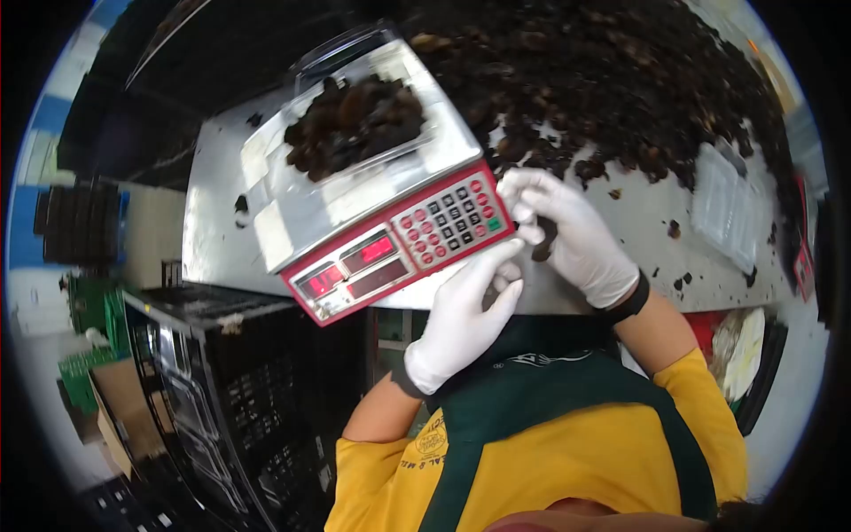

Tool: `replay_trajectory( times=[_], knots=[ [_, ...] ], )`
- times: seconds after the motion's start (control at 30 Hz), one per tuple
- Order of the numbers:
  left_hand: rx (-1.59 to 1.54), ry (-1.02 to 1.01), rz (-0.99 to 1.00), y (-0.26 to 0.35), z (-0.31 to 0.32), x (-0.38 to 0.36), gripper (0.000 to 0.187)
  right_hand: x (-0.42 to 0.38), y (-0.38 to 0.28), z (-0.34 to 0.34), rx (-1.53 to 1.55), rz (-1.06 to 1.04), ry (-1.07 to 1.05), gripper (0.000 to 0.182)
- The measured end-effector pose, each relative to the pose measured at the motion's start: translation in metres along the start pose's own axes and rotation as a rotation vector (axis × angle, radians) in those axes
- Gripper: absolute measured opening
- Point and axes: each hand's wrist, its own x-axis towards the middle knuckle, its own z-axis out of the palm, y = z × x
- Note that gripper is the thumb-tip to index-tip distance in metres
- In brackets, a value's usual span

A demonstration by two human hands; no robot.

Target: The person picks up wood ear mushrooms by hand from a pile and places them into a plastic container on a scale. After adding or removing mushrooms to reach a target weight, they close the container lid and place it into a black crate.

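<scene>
Both my hands wear white gloves and meet at the near edge of a steel table [213,239]. My right hand [572,235] is curled around a small dark dried piece [544,241]. My left hand [461,324] holds nothing; its fingers stretch up and touch the right hand's fingers beside the keypad. Just left of the hands stands a red-fronted digital scale [399,244] with lit red displays. On its platform sits a clear tray [355,124] heaped with dark dried pieces.
A large pile of the same dark dried pieces [612,80] covers the far right of the table, with crumbs scattered near it. An empty clear plastic tray [727,204] lies at the right. Stacked black crates [230,390] stand below the table on the left.
</scene>
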Motion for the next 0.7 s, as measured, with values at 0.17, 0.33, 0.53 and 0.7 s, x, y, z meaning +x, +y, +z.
replay_trajectory(
  times=[0.17, 0.33, 0.53, 0.7],
  knots=[
    [0.18, 0.194, -0.029, 0.029, -0.067, -0.016, 0.027, 0.049, -0.058, 0.076, -0.485, -0.491, -0.148, 0.026],
    [0.84, 0.506, 0.163, 0.035, -0.127, 0.004, 0.035, 0.117, -0.059, 0.118, -0.581, -0.653, -0.061, 0.024],
    [1.079, 0.408, 0.175, 0.007, -0.141, 0.028, 0.042, 0.148, -0.04, 0.105, -0.662, -0.7, -0.171, 0.04],
    [0.991, 0.392, 0.199, 0.023, -0.128, 0.019, 0.036, 0.127, -0.059, 0.081, -0.521, -0.572, -0.174, 0.037]
  ],
)
